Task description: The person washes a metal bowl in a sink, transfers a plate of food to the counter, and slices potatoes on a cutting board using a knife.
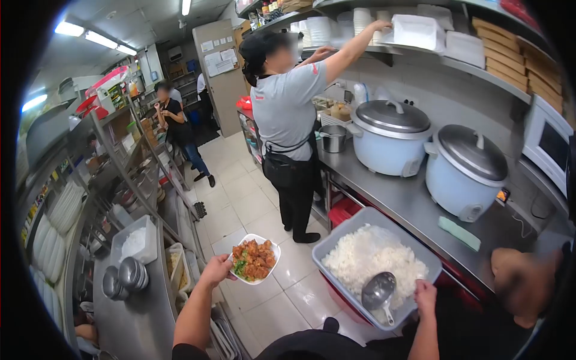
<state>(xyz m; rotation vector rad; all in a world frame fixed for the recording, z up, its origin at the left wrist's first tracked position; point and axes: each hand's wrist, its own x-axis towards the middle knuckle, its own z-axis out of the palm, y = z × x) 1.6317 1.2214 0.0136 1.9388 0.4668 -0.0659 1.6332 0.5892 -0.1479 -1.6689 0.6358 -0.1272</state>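
Observation:
My left hand (pixel 217 270) grips the edge of a white square-cornered bowl (pixel 276 264), held out over the floor. Browned, sauced chunks (pixel 257 255) fill most of it, with chopped greens (pixel 241 268) at the left side. My right hand (pixel 426 293) is closed at the near right rim of a grey plastic tub (pixel 432 259); its fingertips are partly hidden. Cooked white rice (pixel 363 252) is heaped in the tub. A metal serving ladle (pixel 379 291) lies on the rice, its handle toward me, apart from my right hand.
A co-worker (pixel 285 102) in a grey shirt reaches to a shelf of white containers (pixel 418 31). Two rice cookers (pixel 390 141) and a green cloth (pixel 459 233) sit on the right counter. Metal bowls (pixel 133 273) stand at left. Another person (pixel 175 117) is farther back.

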